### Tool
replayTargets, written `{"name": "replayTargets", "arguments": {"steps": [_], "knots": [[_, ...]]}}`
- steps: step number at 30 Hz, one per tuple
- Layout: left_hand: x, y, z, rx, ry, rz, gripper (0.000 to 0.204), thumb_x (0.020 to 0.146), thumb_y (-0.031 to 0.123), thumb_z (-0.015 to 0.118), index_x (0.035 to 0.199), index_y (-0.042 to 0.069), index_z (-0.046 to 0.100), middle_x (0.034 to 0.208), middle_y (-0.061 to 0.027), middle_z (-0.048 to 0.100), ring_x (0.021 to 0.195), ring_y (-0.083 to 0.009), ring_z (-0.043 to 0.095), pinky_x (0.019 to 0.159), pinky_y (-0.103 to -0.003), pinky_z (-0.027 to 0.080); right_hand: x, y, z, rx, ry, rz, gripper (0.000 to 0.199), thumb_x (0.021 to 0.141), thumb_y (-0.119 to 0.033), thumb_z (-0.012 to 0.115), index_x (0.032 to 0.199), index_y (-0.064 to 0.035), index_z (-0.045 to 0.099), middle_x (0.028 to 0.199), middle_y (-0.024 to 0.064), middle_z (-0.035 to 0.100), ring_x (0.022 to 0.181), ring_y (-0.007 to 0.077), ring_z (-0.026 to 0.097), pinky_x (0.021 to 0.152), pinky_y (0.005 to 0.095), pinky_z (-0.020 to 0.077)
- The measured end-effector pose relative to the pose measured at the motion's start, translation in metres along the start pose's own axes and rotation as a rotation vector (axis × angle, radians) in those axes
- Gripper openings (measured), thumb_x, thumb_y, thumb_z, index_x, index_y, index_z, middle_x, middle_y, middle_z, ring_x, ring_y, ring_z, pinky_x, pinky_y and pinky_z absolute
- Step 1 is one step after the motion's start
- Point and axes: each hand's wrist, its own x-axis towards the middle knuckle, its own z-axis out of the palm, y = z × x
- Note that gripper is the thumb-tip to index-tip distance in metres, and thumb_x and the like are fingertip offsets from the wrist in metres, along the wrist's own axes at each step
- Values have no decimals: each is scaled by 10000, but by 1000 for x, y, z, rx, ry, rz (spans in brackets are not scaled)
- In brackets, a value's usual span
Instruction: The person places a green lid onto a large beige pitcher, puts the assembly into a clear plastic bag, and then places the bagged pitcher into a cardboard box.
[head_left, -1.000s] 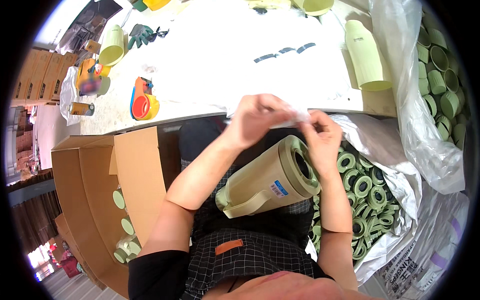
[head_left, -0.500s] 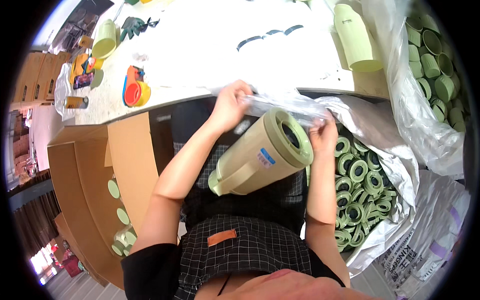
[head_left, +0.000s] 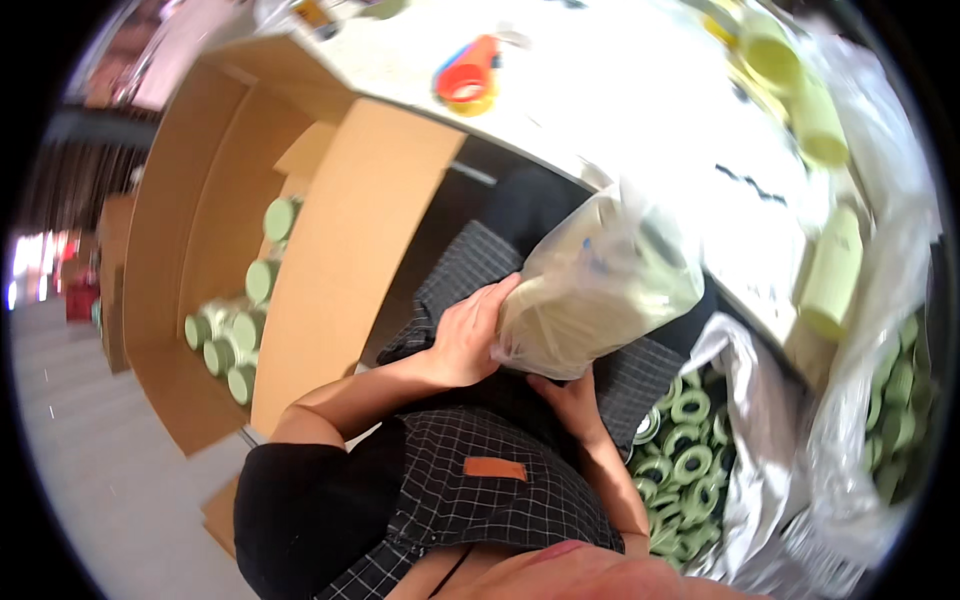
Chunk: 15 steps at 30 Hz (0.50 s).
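A pale green vacuum jug (head_left: pixel 600 300) lies tilted across my lap, its near part and sides wrapped in a clear plastic bag (head_left: pixel 640 215). The cloudy film blurs the jug's outline and its blue label. My left hand (head_left: pixel 470 338) is closed on the bag and the jug's near left side, fingers partly hidden by the film. Below it, my right hand (head_left: pixel 572 402) presses against the jug's near lower end, thumb showing and most fingers tucked under. Both hands touch the bagged jug.
An open carton (head_left: pixel 225 230) with several green-topped things stands at left. At right a white sack (head_left: pixel 735 400) holds green rings (head_left: pixel 690 462). On the table are an orange tape dispenser (head_left: pixel 468 80) and a green jug body (head_left: pixel 835 270). A clear bag (head_left: pixel 860 480) hangs beyond.
The plastic bag, earlier stretched open beyond the jug, now covers it. Both hands have come back toward my body and hold the bagged jug. The view has swung left.
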Motion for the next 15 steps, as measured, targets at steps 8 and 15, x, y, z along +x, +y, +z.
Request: {"name": "replayTargets", "arguments": {"steps": [8, 15], "knots": [[-23, -64, -171, -433, 864, -688, 457, 952, 201, 556, 1324, -51, 472, 1186, -212, 604, 1077, -329, 612, 918, -418, 498, 73, -124, 106, 256, -889, -362, 837, 785, -98, 794, 1467, -28, 315, 1357, 164, 530, 1076, 246, 627, 907, 368, 522], [-147, -227, -286, -107, 881, -1135, 494, 926, 241, 588, 1306, -58, 489, 1173, -217, 616, 1072, -340, 619, 904, -427, 508, 64, -72, 114, -40, -711, -289, 634, 799, 3, 740, 1370, -24, 466, 1196, 139, 634, 1028, 224, 647, 900, 339, 523]]}}
